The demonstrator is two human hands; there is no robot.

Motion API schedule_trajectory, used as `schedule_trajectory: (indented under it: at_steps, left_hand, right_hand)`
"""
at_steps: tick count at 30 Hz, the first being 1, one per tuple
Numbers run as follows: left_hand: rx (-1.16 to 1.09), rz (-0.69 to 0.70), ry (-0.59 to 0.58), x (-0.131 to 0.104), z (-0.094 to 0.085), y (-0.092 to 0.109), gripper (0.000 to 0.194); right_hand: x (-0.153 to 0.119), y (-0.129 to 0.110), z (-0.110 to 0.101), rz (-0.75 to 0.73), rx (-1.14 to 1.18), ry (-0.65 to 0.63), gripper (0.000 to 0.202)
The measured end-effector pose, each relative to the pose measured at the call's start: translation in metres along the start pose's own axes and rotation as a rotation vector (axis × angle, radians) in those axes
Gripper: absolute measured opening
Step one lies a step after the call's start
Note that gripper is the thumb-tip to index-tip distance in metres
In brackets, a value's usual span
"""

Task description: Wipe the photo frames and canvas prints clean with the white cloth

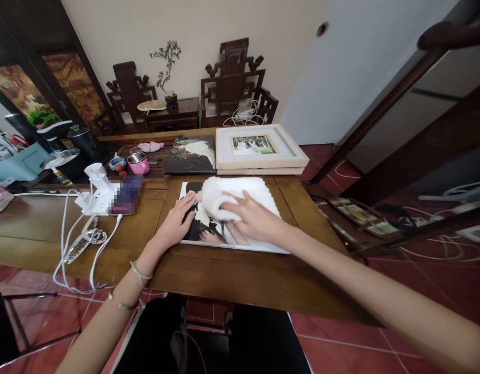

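A photo panel [191,228] with a dark and white picture lies flat on the wooden table near its front edge. Over its middle and right spreads a white fluffy cloth [259,193]. My right hand [249,215] grips and presses this cloth against the panel, its fingers partly sunk in the pile. At the panel's left edge rests my left hand [177,221], fingers stretched out and holding nothing. The cloth hides much of the picture.
Behind lie a dark photo panel [191,155] and stacked light wood frames [263,148]. To the left are a power strip [101,202] with white cables, a clear hair claw [84,241], a pink cup [138,163] and a blue bin [24,161]. The wooden table [263,283] ends near my lap.
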State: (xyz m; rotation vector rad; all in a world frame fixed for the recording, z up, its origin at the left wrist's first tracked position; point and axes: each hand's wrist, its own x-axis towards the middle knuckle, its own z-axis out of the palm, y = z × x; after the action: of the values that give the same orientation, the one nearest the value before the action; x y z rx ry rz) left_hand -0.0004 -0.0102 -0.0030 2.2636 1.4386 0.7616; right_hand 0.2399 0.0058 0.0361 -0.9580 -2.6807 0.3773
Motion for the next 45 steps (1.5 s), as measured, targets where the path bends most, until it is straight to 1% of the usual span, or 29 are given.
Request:
schedule_trajectory:
  at_steps: [2, 4, 6, 7, 9, 12, 15, 17, 18, 19, 21, 23, 26, 28, 30, 32, 33, 35, 37, 39, 42, 44, 45]
  left_hand:
    - [-0.003, 0.004, 0.002, -0.001, 0.000, 0.001, 0.048]
    - [-0.004, 0.010, 0.008, -0.001, 0.000, 0.001, 0.048]
    - [-0.004, 0.014, 0.014, -0.001, 0.000, 0.001, 0.047]
    - [-0.004, 0.012, 0.016, -0.001, 0.000, 0.001, 0.047]
    - [-0.003, 0.004, 0.018, 0.000, 0.000, 0.000, 0.048]
    - [-0.006, 0.002, 0.019, 0.000, 0.002, -0.001, 0.048]
    - [-0.011, 0.004, 0.029, 0.000, 0.004, -0.003, 0.048]
    - [-0.013, 0.004, 0.042, 0.000, 0.004, -0.004, 0.047]
    - [-0.013, 0.005, 0.045, 0.000, 0.004, -0.004, 0.047]
    - [-0.012, 0.007, 0.042, 0.000, 0.004, -0.004, 0.047]
    - [-0.012, 0.011, 0.027, 0.000, 0.004, -0.004, 0.048]
    - [-0.013, 0.015, 0.013, 0.000, 0.003, -0.004, 0.048]
    - [-0.010, 0.016, 0.015, -0.001, 0.002, -0.003, 0.048]
    - [-0.007, 0.011, 0.015, -0.001, 0.002, -0.003, 0.047]
    - [-0.007, 0.007, 0.017, -0.001, 0.002, -0.002, 0.047]
    - [-0.008, 0.006, 0.028, -0.001, 0.001, -0.001, 0.046]
    - [-0.006, 0.005, 0.035, -0.001, 0.001, 0.000, 0.046]
    - [-0.001, 0.005, 0.037, -0.001, 0.001, 0.000, 0.046]
    - [0.001, 0.009, 0.027, 0.000, 0.001, 0.001, 0.046]
    - [-0.004, 0.009, 0.018, 0.000, 0.002, 0.001, 0.048]
    - [-0.006, -0.012, 0.025, 0.000, 0.003, 0.000, 0.048]
    - [-0.004, -0.022, 0.033, 0.000, 0.003, 0.000, 0.047]
    - [-0.003, -0.024, 0.033, -0.001, 0.003, 0.000, 0.047]
  right_hand:
    - [0.020, 0.016, -0.003, 0.060, -0.028, 0.027, 0.051]
    - [0.034, 0.024, -0.005, 0.103, -0.049, 0.042, 0.051]
    - [0.038, 0.023, -0.005, 0.126, -0.061, 0.047, 0.051]
    - [0.037, 0.018, -0.005, 0.129, -0.067, 0.043, 0.050]
    - [0.025, 0.001, -0.001, 0.143, -0.082, 0.009, 0.051]
    - [-0.007, -0.037, 0.007, 0.137, -0.080, -0.068, 0.057]
    - [-0.039, -0.068, 0.012, 0.033, 0.001, -0.139, 0.062]
    - [-0.050, -0.077, 0.013, -0.010, 0.049, -0.169, 0.065]
    - [-0.051, -0.077, 0.012, -0.014, 0.061, -0.176, 0.065]
    - [-0.049, -0.074, 0.011, -0.008, 0.066, -0.175, 0.063]
    - [-0.036, -0.060, 0.006, 0.016, 0.052, -0.159, 0.059]
    - [-0.014, -0.039, 0.001, 0.033, 0.025, -0.132, 0.055]
    - [0.025, -0.009, -0.004, 0.064, -0.010, -0.072, 0.051]
    - [0.049, 0.005, -0.006, 0.093, -0.019, -0.042, 0.048]
    - [0.065, 0.013, -0.007, 0.112, -0.023, -0.033, 0.045]
    - [0.070, 0.012, -0.006, 0.119, -0.032, -0.033, 0.043]
    - [0.068, 0.009, -0.006, 0.119, -0.038, -0.037, 0.043]
    - [0.053, -0.003, -0.003, 0.113, -0.051, -0.052, 0.046]
    - [0.028, -0.020, 0.001, 0.095, -0.058, -0.082, 0.052]
    - [-0.003, -0.040, 0.004, 0.056, -0.047, -0.124, 0.055]
    - [-0.046, -0.066, 0.008, -0.020, 0.030, -0.183, 0.062]
    - [-0.064, -0.075, 0.008, -0.078, 0.074, -0.189, 0.067]
    - [-0.069, -0.075, 0.007, -0.098, 0.089, -0.186, 0.068]
